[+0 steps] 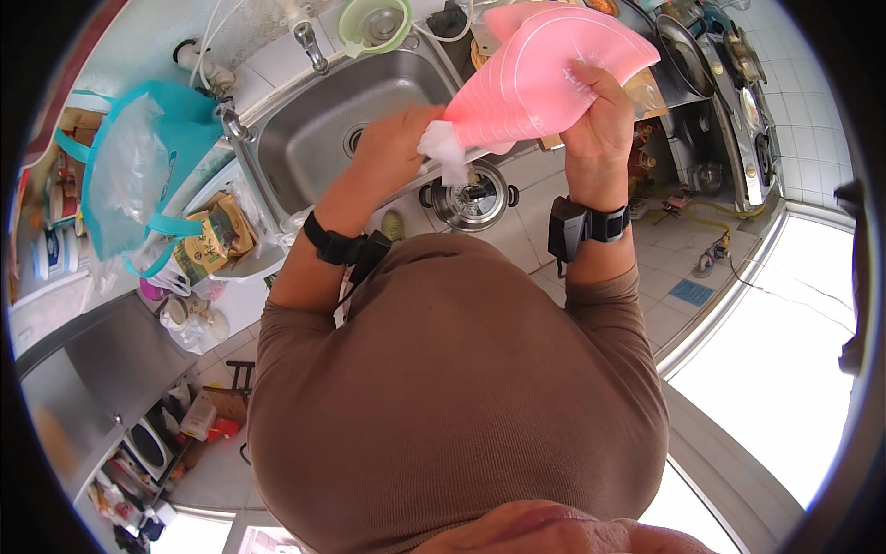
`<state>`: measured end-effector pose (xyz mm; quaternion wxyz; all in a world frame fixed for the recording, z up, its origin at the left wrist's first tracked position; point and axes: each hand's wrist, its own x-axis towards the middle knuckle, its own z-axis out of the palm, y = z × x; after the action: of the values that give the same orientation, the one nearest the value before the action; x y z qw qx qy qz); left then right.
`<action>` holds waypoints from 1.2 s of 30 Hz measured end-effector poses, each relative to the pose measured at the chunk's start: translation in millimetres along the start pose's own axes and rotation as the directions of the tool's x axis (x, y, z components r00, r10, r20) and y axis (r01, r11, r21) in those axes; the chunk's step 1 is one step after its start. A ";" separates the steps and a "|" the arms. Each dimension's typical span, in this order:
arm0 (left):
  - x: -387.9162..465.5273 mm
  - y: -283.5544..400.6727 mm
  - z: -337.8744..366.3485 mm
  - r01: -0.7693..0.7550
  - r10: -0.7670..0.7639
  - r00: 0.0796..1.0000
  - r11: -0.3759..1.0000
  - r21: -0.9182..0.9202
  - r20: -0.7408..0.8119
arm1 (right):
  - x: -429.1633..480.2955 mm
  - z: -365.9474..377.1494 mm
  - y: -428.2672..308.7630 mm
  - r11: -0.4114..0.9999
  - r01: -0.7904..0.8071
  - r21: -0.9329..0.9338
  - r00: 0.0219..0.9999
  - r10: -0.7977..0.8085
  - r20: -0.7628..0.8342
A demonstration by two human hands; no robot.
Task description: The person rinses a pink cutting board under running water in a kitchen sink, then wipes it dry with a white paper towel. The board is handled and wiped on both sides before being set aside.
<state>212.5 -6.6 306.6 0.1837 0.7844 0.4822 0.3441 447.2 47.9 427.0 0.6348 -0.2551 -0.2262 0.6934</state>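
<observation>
A pink silicone baking mat (547,66) with white measuring lines and curved markings is bent over on itself above the right side of the sink. My right hand (599,107) grips its right part, thumb on the face of the mat. At the mat's lower left corner, my left hand (398,142), blurred, holds a crumpled white tissue or cloth (445,149) against the edge. The tissue's end hangs down beside the sink's front rim. Both wrists wear black straps with small devices.
Below the mat lies a stainless steel sink (291,159) with a faucet (309,47) and a green strainer basin (374,24) behind it. A lidded steel pot (473,197) is on the tiled floor. A teal bag (131,166) stands left; a gas stove (751,149) is right.
</observation>
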 end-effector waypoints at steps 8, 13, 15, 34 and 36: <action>-0.6 -33.9 -17.9 0.003 -0.386 0.921 0.126 -0.992 -0.046 | 16.7 -11.6 -16.8 0.997 -0.014 -0.079 0.984 0.027 0.174; 47.9 3.5 27.0 0.317 -0.262 0.870 -0.351 -0.881 0.418 | 3.2 1.9 24.4 0.976 -0.211 0.042 0.938 0.191 0.288; 52.1 20.2 33.5 0.329 -0.198 0.881 -0.397 -0.857 0.430 | -2.6 5.8 32.9 0.967 -0.254 0.017 0.944 0.244 0.222; -20.8 -57.5 33.7 0.575 -0.511 0.798 0.804 -0.151 0.319 | -32.3 -59.2 9.9 0.965 -0.153 -0.212 0.972 0.186 0.144; -22.7 -67.4 26.2 0.634 -0.608 0.771 0.759 -0.147 0.191 | -33.8 -59.0 -6.7 0.965 -0.094 -0.245 0.987 0.122 0.101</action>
<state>182.1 5.9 238.4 0.3977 0.5777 0.6643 0.2585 492.3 14.3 388.2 0.5464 -0.3014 -0.3301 0.7083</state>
